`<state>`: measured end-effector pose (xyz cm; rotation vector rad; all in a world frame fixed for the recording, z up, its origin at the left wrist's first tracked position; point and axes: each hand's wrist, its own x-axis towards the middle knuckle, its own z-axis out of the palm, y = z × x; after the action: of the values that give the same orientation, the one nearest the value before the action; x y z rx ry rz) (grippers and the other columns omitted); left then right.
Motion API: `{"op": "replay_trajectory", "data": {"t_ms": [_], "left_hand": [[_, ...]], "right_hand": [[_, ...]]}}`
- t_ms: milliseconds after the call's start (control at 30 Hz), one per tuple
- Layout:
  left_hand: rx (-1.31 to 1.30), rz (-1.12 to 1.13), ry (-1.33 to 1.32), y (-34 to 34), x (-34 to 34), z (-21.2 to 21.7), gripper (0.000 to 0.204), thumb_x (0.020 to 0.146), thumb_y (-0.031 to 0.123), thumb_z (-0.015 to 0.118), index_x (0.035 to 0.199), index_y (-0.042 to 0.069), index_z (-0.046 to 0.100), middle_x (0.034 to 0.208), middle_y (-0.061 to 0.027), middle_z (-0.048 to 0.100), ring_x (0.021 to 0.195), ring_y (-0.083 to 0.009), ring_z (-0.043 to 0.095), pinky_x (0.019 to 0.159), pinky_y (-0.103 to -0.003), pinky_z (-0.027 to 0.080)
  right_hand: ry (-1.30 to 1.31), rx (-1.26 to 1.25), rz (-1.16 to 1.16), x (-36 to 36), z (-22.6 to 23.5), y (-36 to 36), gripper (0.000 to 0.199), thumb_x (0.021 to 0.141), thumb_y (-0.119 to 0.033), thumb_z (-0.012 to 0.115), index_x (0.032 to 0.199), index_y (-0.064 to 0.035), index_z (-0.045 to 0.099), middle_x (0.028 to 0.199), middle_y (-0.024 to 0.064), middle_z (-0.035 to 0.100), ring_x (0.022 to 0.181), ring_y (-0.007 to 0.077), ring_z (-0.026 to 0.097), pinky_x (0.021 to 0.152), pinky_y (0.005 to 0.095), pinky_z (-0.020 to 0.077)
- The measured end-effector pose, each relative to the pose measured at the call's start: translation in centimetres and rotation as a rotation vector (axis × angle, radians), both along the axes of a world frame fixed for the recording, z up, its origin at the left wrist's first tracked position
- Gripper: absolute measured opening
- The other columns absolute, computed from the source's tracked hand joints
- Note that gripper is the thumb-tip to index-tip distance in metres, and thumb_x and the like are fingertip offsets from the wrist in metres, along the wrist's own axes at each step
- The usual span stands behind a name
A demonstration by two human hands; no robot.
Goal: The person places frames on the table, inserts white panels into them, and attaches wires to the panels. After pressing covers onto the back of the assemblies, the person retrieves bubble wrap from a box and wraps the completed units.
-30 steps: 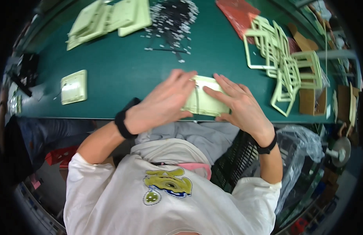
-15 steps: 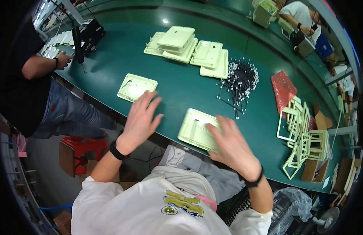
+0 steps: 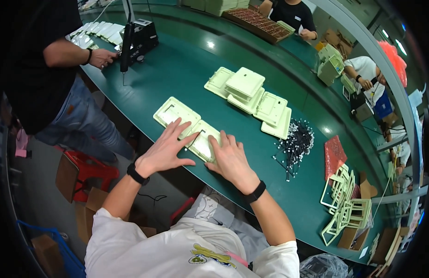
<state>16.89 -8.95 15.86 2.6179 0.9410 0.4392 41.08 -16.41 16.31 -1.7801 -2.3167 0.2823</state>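
Two pale green plastic housing panels lie end to end near the table's front edge: a left panel [image 3: 170,111] and a right panel [image 3: 203,146], each with a short black piece inside. My left hand [image 3: 166,150] is open, fingers spread, over the near side where the two panels meet. My right hand [image 3: 230,160] lies at the right end of the right panel, fingers apart, covering that end. Whether its fingertips press on the panel is hard to tell.
Stacked pale green panels [image 3: 244,83] stand farther back on the green table [image 3: 177,69]. To the right lie a pile of black leads with white ends [image 3: 295,141], red bubble wrap [image 3: 334,155] and pale green frames [image 3: 339,199]. A co-worker's hand [image 3: 103,58] is beside a black upright screwdriver [image 3: 126,48].
The right panel has moved left to the other panel's end, with my right hand at it. My left hand has shifted to where they meet. The whole view has also turned.
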Motion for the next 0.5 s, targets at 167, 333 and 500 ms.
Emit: {"op": "replay_trajectory", "data": {"t_ms": [167, 333, 500], "left_hand": [[0.215, -0.057, 0.136, 6.2, 0.1, -1.4, 0.074, 0.090, 0.051, 0.082, 0.157, 0.031, 0.058, 0.161, -0.0153, 0.051, 0.151, -0.0530, 0.039, 0.126, -0.064, 0.034], [0.292, -0.148, 0.067, 12.3, 0.7, -3.3, 0.071, 0.090, 0.045, 0.083, 0.154, 0.027, 0.062, 0.158, -0.0143, 0.055, 0.145, -0.0501, 0.048, 0.125, -0.061, 0.035], [0.196, -0.050, 0.139, 17.4, -2.5, -4.0, 0.071, 0.091, 0.034, 0.085, 0.156, 0.021, 0.061, 0.165, -0.0105, 0.050, 0.155, -0.0449, 0.038, 0.130, -0.054, 0.029]], "right_hand": [[0.056, 0.049, -0.040, -1.3, -2.3, 5.4, 0.090, 0.079, -0.040, 0.092, 0.151, -0.0030, 0.052, 0.154, 0.0370, 0.048, 0.137, 0.0498, 0.053, 0.109, 0.0581, 0.0500], [0.154, 0.220, -0.157, 0.3, -3.4, 5.2, 0.092, 0.083, -0.044, 0.090, 0.154, -0.0012, 0.049, 0.162, 0.0410, 0.037, 0.146, 0.0561, 0.044, 0.116, 0.0598, 0.0470], [0.303, 0.093, -0.031, 3.1, 2.0, -7.7, 0.074, 0.093, -0.039, 0.082, 0.149, -0.0002, 0.054, 0.164, 0.0367, 0.037, 0.146, 0.0509, 0.045, 0.112, 0.0548, 0.0511]]}}
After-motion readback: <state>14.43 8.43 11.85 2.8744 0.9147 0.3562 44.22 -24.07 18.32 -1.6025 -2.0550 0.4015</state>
